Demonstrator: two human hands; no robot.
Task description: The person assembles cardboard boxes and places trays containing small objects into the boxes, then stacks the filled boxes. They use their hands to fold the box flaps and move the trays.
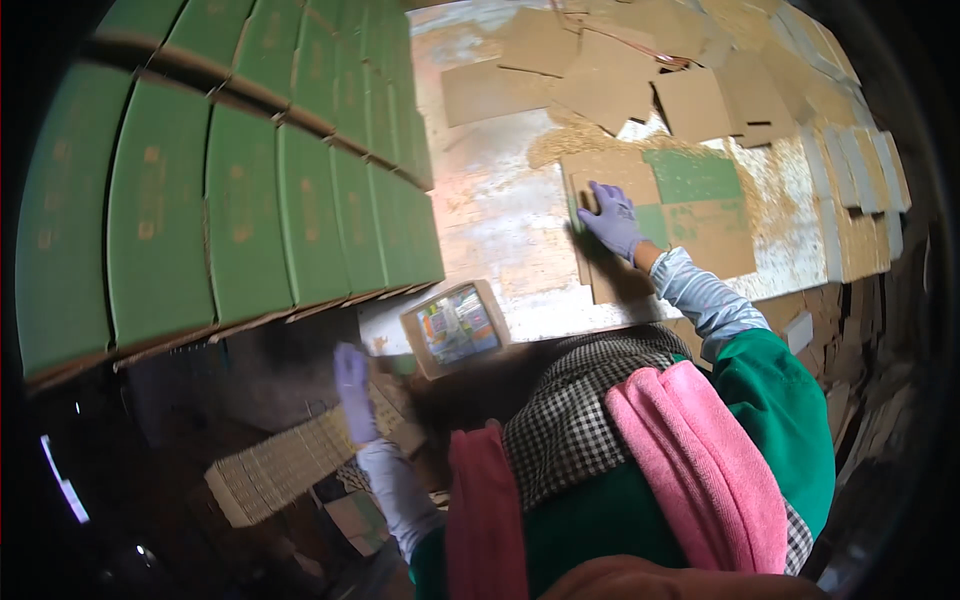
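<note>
My right hand, in a lavender glove, lies with fingers spread at the left part of flat cardboard pieces, which carry green patches. It touches the cardboard without visibly gripping it. My left hand, gloved alike, hangs blurred off the table's near edge, left of a small open carton. Whether its fingers are closed cannot be made out. Inside that carton are shiny printed packets. Below the left hand stretches a long row of tightly packed cardboard pieces.
Green cartons stand in rows at the left, over the white worn tabletop. Loose cardboard sheets and straw-coloured shreds cover the back. Grey-and-tan stacked blocks line the right side. Copper-coloured strips lie on the sheets.
</note>
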